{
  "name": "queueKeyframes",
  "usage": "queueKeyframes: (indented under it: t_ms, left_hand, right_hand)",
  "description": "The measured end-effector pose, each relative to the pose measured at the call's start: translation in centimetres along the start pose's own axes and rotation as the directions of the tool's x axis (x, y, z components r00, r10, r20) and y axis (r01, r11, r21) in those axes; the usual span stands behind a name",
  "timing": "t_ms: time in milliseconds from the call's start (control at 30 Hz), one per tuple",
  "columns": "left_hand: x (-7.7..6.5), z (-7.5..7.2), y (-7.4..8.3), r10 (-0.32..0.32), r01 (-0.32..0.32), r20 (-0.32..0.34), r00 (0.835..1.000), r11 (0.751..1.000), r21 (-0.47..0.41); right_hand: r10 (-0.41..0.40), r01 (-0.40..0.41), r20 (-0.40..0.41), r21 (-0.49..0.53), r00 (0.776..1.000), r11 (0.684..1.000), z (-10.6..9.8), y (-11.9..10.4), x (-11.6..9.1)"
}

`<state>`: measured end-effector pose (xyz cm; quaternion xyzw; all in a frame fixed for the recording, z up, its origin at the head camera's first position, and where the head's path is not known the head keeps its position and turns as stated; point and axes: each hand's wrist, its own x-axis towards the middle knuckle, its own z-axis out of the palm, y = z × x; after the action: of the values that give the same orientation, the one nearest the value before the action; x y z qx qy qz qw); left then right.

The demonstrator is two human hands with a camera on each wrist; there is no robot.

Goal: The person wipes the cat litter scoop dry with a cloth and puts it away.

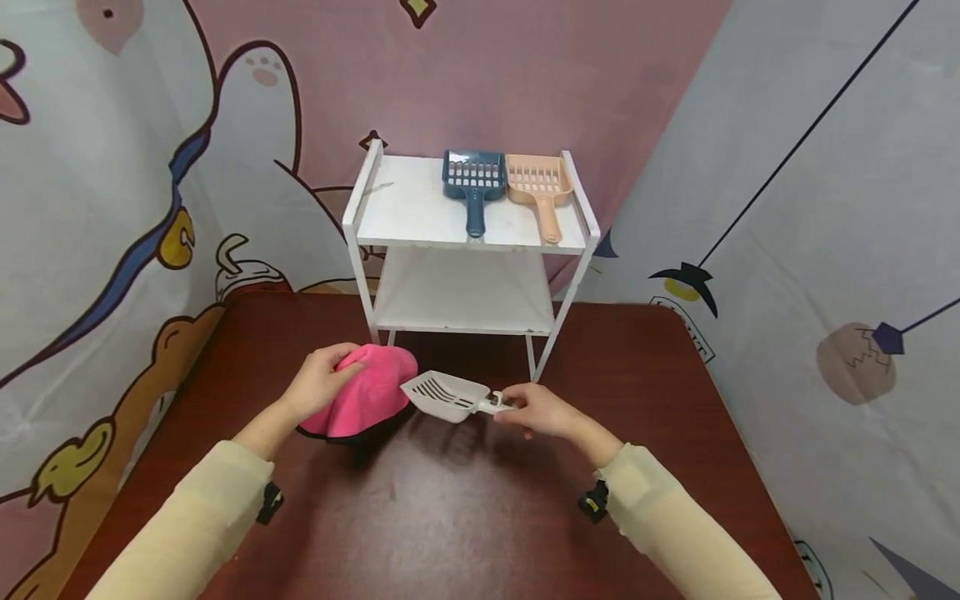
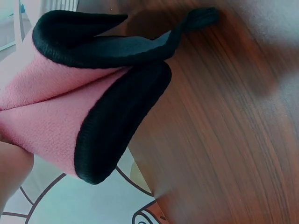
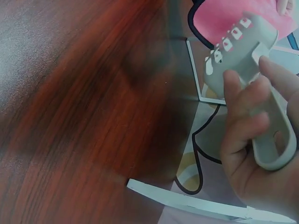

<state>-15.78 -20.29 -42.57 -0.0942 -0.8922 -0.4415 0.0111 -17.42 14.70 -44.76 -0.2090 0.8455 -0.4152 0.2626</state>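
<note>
My left hand (image 1: pixel 324 382) grips a bright pink, fleecy cloth (image 1: pixel 378 387) with a wide black edging, seen folded open in the left wrist view, where a black strap end (image 2: pixel 201 19) juts out. It is held above the table. My right hand (image 1: pixel 546 410) holds a pale grey-white slotted litter scoop (image 1: pixel 447 396) by its handle. The scoop's head points left, its tip right at the cloth's side in the head view. In the right wrist view the fingers curl around the scoop's handle (image 3: pixel 275 151), which has a hole near its end.
A white two-tier rack (image 1: pixel 465 292) stands at the table's far side. On its upper shelf lie a dark blue litter scoop (image 1: pixel 475 187) and a peach litter scoop (image 1: pixel 542 185), side by side. The brown wooden table (image 1: pixel 450 525) meets cartoon-printed walls (image 1: pixel 525 75).
</note>
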Motion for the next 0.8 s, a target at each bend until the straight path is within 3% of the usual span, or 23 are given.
queueKeyframes:
  t_ms: [233, 400, 633, 800]
  left_hand:
    - [-0.2, 0.9, 0.7, 0.03, -0.025, 0.05, 0.998, 0.996, -0.091]
    - [-0.3, 1.3, 1.4, 0.058, -0.041, 0.104, 0.993, 0.987, -0.156]
    - [-0.4, 1.3, 1.0, 0.066, -0.045, 0.111, 0.992, 0.982, -0.182]
    - [-0.6, 1.7, 1.6, 0.043, 0.003, 0.193, 0.98, 0.972, -0.237]
  right_hand:
    - [0.054, -0.052, -0.029, 0.047, 0.998, 0.998, 0.1, -0.2, 0.2]
    - [0.06, -0.06, 0.006, 0.142, 0.998, 0.988, -0.2, 0.0, 0.5]
    - [0.069, -0.092, 0.077, 0.364, 0.995, 0.927, -0.8, 0.8, 0.3]
    - [0.097, -0.114, 0.06, 0.411, 0.993, 0.904, -0.5, 0.9, 0.5]
